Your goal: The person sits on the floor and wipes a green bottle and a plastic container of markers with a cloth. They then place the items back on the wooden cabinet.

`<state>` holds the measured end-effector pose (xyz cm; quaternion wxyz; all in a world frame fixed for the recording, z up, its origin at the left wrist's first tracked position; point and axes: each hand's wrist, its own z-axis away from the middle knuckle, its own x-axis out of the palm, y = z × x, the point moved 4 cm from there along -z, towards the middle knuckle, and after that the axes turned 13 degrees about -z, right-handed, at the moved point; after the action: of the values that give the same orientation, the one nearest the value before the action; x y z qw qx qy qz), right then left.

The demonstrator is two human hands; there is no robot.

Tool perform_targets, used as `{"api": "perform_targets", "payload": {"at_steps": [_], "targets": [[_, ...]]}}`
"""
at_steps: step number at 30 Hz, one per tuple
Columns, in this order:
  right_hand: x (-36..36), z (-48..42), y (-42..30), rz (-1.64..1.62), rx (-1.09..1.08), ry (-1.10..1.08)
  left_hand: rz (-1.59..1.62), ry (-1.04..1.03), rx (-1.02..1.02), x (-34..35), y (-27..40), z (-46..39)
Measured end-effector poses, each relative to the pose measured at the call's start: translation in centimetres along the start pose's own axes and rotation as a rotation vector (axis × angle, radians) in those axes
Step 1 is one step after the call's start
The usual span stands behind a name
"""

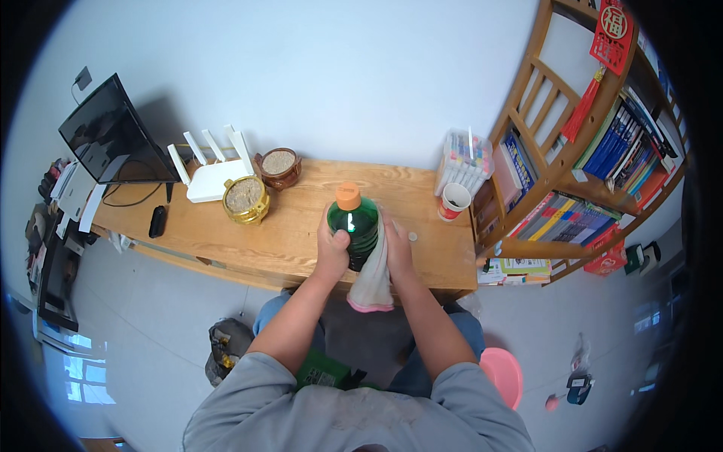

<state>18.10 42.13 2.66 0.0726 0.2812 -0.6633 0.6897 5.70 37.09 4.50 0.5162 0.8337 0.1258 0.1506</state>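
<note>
A green plastic bottle (355, 226) with an orange screw cap (348, 196) is held upright, slightly tilted, over the front of the wooden table (305, 237). My left hand (333, 248) grips the bottle's left side, thumb across its front. On the other side, my right hand (397, 248) presses a whitish cloth (373, 282) against the bottle. The cloth has a pink hem and hangs down past the table edge. Its upper part is partly hidden behind my right fingers. A small pale disc (413, 237) lies right of my right hand.
Left on the table stand a gold pot (247, 199), a brown pot (279, 168), a white router (217, 178) and a monitor (118, 135). At right are a paper cup (454, 201), a marker case (464, 161) and a bookshelf (556, 169). A pink basin (502, 373) sits on the floor.
</note>
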Motion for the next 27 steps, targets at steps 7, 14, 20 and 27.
{"api": "perform_targets", "payload": {"at_steps": [7, 14, 20, 27], "targets": [[-2.6, -0.8, 4.1, -0.227, 0.335, -0.080, 0.145, -0.026, -0.073, -0.8, -2.0, 0.3], [1.3, 2.5, 2.5, 0.052, -0.288, -0.232, 0.439, -0.134, -0.107, -0.3, -0.7, -0.5], [1.6, 2.4, 3.6, -0.748, 0.466, -0.287, 0.390, -0.041, -0.025, -0.9, -1.5, -0.5], [0.9, 3.9, 4.0, -0.465, 0.395, -0.016, 0.281, 0.216, 0.038, -2.6, -5.7, -0.3]]}}
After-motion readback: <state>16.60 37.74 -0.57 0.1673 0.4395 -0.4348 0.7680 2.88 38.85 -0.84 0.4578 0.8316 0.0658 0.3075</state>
